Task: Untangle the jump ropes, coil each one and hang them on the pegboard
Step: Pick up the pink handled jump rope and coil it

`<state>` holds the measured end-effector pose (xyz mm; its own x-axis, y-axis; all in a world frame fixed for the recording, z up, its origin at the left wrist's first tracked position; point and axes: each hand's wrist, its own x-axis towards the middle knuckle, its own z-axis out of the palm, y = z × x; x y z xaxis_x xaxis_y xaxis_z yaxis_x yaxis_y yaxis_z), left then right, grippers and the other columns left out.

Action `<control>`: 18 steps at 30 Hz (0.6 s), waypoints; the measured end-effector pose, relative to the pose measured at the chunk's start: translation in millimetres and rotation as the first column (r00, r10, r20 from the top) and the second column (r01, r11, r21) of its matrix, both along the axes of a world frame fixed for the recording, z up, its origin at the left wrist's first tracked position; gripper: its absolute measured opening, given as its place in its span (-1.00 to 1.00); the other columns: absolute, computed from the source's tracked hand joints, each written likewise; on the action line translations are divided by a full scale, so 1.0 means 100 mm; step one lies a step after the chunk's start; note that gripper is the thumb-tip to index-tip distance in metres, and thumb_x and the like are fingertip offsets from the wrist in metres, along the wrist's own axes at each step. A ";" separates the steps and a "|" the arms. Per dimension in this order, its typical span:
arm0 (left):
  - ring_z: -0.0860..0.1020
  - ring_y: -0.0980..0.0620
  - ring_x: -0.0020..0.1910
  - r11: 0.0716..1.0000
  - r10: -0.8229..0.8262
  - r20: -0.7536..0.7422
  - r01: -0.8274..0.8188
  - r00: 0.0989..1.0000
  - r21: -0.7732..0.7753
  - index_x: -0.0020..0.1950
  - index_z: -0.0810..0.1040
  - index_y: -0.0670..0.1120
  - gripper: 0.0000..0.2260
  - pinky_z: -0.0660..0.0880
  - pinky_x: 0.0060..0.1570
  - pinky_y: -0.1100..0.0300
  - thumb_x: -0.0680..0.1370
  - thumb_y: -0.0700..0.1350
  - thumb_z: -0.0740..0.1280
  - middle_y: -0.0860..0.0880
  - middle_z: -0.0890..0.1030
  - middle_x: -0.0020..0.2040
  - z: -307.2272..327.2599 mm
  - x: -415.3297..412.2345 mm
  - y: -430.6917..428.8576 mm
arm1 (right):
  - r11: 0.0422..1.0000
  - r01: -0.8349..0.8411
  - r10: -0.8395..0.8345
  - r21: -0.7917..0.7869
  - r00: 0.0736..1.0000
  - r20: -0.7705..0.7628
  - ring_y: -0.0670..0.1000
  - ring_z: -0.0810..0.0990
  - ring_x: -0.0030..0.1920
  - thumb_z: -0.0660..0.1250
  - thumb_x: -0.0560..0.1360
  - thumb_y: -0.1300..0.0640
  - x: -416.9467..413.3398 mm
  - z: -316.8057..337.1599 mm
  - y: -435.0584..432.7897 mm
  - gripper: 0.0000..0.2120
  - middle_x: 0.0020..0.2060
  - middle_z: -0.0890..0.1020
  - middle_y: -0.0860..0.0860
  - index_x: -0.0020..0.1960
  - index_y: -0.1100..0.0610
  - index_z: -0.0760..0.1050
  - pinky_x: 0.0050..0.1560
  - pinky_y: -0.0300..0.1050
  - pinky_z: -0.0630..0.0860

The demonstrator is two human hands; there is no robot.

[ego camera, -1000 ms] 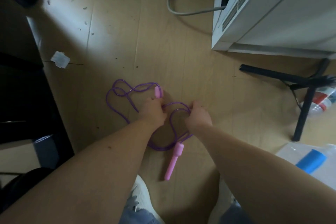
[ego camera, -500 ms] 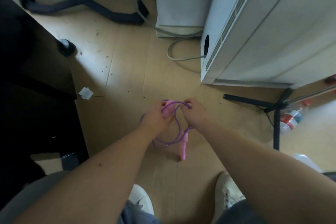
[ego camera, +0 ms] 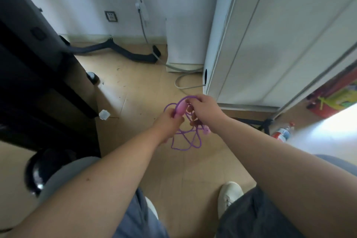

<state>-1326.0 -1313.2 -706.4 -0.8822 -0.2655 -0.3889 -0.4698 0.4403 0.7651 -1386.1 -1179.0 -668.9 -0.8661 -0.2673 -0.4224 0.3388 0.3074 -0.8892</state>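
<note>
**While it hangs tangled, coil loop by loop**

Since your left hand (ego camera: 168, 121) grips one pink plastic handle (ego camera: 180, 109) and your right hand (ego camera: 204, 110) pinches the thin purple jump rope (ego camera: 183, 149) at centre frame, its loops dangling above the pale wooden floor (ego camera: 135, 92), shake out the crossings first. Then lay even loops leftward. Hard pulling would likely tighten them.

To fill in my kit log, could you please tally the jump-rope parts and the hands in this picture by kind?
rope: 1
handles: 2
hands, left hand and right hand: 2
Total: 5
</note>
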 end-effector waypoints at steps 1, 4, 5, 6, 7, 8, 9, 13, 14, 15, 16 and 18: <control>0.64 -0.18 -0.14 0.999 0.001 0.023 -0.001 1.000 0.034 -0.03 0.50 0.06 -0.86 0.65 -0.15 -0.23 0.45 0.03 0.26 -0.12 0.62 -0.09 0.06 0.06 0.02 | 1.000 0.004 -0.004 -0.019 1.000 0.006 0.02 0.45 -0.42 0.24 0.61 0.13 0.04 0.08 0.01 -0.82 -0.26 0.56 0.07 -0.02 0.15 0.60 -0.37 -0.07 0.61; 0.66 -0.16 -0.13 0.998 0.001 -0.007 -0.001 1.000 0.066 0.04 0.50 0.03 -0.86 0.67 -0.30 -0.04 0.50 -0.09 0.27 -0.13 0.63 -0.06 0.25 0.19 0.11 | 0.996 0.029 -0.024 -0.089 0.998 0.062 0.01 0.47 -0.40 0.32 0.57 0.13 0.09 0.32 0.04 -0.87 -0.25 0.56 0.06 0.02 0.16 0.59 -0.27 0.00 0.64; 0.63 -0.13 -0.20 0.998 0.011 -0.028 -0.009 1.000 0.058 0.07 0.49 0.01 -0.85 0.62 -0.40 0.11 0.52 -0.13 0.25 -0.12 0.61 -0.07 0.30 0.22 0.12 | 0.994 0.032 -0.024 -0.107 0.997 0.072 0.02 0.49 -0.36 0.35 0.56 0.13 0.11 0.40 0.05 -0.89 -0.22 0.56 0.07 0.01 0.16 0.59 -0.25 0.01 0.65; 0.60 -0.11 -0.26 0.998 0.036 -0.055 -0.034 0.998 0.043 0.09 0.49 -0.02 -0.83 0.57 -0.46 0.16 0.52 -0.15 0.23 -0.11 0.59 -0.10 0.35 0.25 0.13 | 0.993 0.024 -0.017 -0.112 0.998 0.065 0.03 0.52 -0.30 0.38 0.54 0.12 0.12 0.47 0.07 -0.90 -0.19 0.56 0.08 0.01 0.14 0.59 -0.23 0.04 0.66; 0.60 -0.11 -0.26 0.997 0.072 -0.088 -0.071 0.994 0.019 0.10 0.50 -0.02 -0.80 0.59 -0.42 0.13 0.49 -0.15 0.24 -0.09 0.59 -0.10 0.39 0.28 0.13 | 0.996 0.001 0.003 -0.094 0.999 0.043 0.04 0.54 -0.23 0.41 0.52 0.12 0.15 0.54 0.10 -0.91 -0.16 0.57 0.07 0.00 0.11 0.60 -0.21 0.06 0.68; 0.62 -0.14 -0.21 0.994 0.108 -0.126 -0.109 0.986 -0.004 0.13 0.50 0.00 -0.74 0.64 -0.30 0.03 0.45 -0.13 0.25 -0.09 0.60 -0.06 0.42 0.31 0.11 | 0.998 -0.032 0.033 -0.051 0.999 0.011 0.03 0.56 -0.17 0.43 0.51 0.10 0.17 0.60 0.12 -0.89 -0.12 0.59 0.04 0.02 0.07 0.61 -0.18 0.07 0.69; 0.64 -0.17 -0.13 0.989 0.139 -0.153 -0.144 0.978 -0.026 0.21 0.50 0.01 -0.64 0.66 -0.18 -0.07 0.41 -0.10 0.27 -0.11 0.60 0.03 0.43 0.34 0.09 | 0.998 -0.067 0.067 0.006 0.997 -0.024 0.02 0.57 -0.12 0.45 0.50 0.07 0.20 0.66 0.16 -0.87 -0.09 0.61 0.00 0.04 0.03 0.61 -0.17 0.05 0.68; 0.53 -0.25 0.22 0.975 0.164 -0.010 -0.164 0.986 -0.152 0.56 0.20 -0.06 -0.22 0.58 0.16 -0.14 0.36 0.04 0.34 -0.19 0.35 0.43 0.56 0.46 0.01 | 0.989 -0.073 0.086 0.130 0.991 -0.100 0.04 0.56 0.01 0.41 0.52 0.02 0.29 0.86 0.29 -0.91 0.00 0.60 0.01 0.02 -0.07 0.61 -0.14 0.01 0.65; 0.51 -0.27 0.24 0.970 0.158 0.058 -0.144 0.986 -0.195 0.57 0.14 -0.06 -0.18 0.56 0.18 -0.11 0.37 0.08 0.35 -0.22 0.27 0.46 0.59 0.49 0.00 | 0.990 -0.060 0.074 0.126 0.992 -0.106 0.05 0.55 -0.02 0.40 0.53 0.05 0.31 0.90 0.32 -0.97 -0.01 0.60 0.04 -0.04 -0.06 0.60 -0.14 0.00 0.65; 0.51 -0.28 0.24 0.963 0.139 0.118 -0.106 0.983 -0.247 0.58 0.10 -0.05 -0.18 0.56 0.18 -0.04 0.39 0.11 0.37 -0.26 0.19 0.49 0.62 0.52 0.00 | 0.991 -0.056 0.071 0.122 0.991 -0.116 0.06 0.55 -0.05 0.39 0.53 0.08 0.33 0.93 0.34 -0.95 -0.03 0.59 0.06 -0.09 -0.05 0.59 -0.16 0.00 0.65; 0.53 -0.28 0.20 0.952 0.110 0.162 -0.057 0.981 -0.300 0.58 0.09 -0.07 -0.20 0.55 0.14 0.05 0.44 0.10 0.38 -0.28 0.15 0.51 0.66 0.56 0.00 | 0.992 -0.055 0.069 0.116 0.990 -0.123 0.06 0.55 -0.07 0.38 0.53 0.11 0.34 0.95 0.36 -0.93 -0.05 0.59 0.07 -0.10 -0.04 0.58 -0.18 0.00 0.65; 0.62 -0.17 -0.01 0.938 0.070 0.195 0.002 0.978 -0.347 0.50 0.19 -0.12 -0.35 0.57 -0.11 0.16 0.51 0.03 0.38 -0.28 0.35 0.42 0.76 0.60 0.00 | 0.992 -0.063 0.078 0.109 0.988 -0.136 0.06 0.57 -0.08 0.35 0.54 0.16 0.37 1.00 0.41 -0.91 -0.05 0.59 0.09 -0.03 -0.02 0.59 -0.22 -0.04 0.64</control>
